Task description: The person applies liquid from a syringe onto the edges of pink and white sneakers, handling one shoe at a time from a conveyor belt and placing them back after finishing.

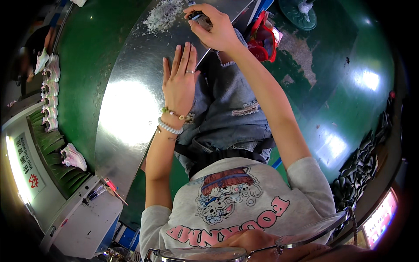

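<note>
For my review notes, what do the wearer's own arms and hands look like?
Both are bare below short, light grey sleeves, without gloves. The left hand has a silver-coloured ring; its wrist wears a bracelet of mixed beads, some greenish, and a whitish beaded one. I can make out no jewellery on the right hand or wrist.

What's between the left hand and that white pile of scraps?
Mostly bare metal tabletop separates the left hand from the white pile, in the head view.
</note>
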`<state>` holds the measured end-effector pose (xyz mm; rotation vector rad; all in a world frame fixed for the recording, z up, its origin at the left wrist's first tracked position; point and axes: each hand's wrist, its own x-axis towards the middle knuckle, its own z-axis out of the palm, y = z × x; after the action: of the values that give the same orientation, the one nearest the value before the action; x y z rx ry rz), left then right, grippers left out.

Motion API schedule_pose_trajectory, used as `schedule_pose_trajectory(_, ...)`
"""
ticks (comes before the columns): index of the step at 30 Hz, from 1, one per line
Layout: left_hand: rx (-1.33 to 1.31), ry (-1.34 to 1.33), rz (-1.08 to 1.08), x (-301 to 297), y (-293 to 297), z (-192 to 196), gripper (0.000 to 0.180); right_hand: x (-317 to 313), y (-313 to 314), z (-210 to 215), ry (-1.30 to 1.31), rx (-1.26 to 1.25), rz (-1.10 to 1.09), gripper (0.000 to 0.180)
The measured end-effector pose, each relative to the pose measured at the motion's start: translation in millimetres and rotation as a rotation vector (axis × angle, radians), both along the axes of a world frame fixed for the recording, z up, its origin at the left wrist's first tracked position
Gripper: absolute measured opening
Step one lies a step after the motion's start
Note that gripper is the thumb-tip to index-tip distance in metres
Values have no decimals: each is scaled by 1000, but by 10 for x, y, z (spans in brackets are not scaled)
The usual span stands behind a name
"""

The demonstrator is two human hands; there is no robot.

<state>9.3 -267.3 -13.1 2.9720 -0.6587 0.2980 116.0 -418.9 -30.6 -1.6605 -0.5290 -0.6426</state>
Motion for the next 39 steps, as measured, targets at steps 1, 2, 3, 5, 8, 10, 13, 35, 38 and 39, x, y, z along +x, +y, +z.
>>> schedule_pose_trajectory(1, 4, 1, -2, -22, 26, 10, 51, -3, -3, 5, 9, 13, 3, 27)
schedule_pose_trajectory(2, -32, 37, -18, -57, 54, 18, 49, -18, -5, 4, 21, 26, 5, 27)
schedule_pose_trajectory(3, -68, 73, -33, -80, 82, 26, 47, -27, -3, 8, 24, 29, 2, 27)
schedule_pose_trajectory(5, -86, 77, -44, -89, 138, 49, 47, -33, 4, 13, 114, 20, 44, 27)
schedule_pose_trajectory(8, -92, 77, -57, -63, 144, 65, 48, -32, 0, 1, 185, 24, 53, 28)
schedule_pose_trajectory(10, -104, -3, -64, -43, 89, 53, 43, 8, -7, -52, 82, 26, 4, 28)
schedule_pose_trajectory(13, -41, -117, -22, -40, 10, -8, 40, -6, 2, -54, 29, 29, -18, 27)
schedule_pose_trajectory(35, -400, 198, 85, -156, 78, 104, 62, -25, -20, -18, 115, -28, 76, 29)
schedule_pose_trajectory(38, -491, 249, 130, -145, 121, 92, 63, -32, -10, -18, 91, -21, 26, 28)
schedule_pose_trajectory(39, -487, 249, 136, -141, 108, 89, 63, -36, -6, -19, 92, -17, 31, 28)
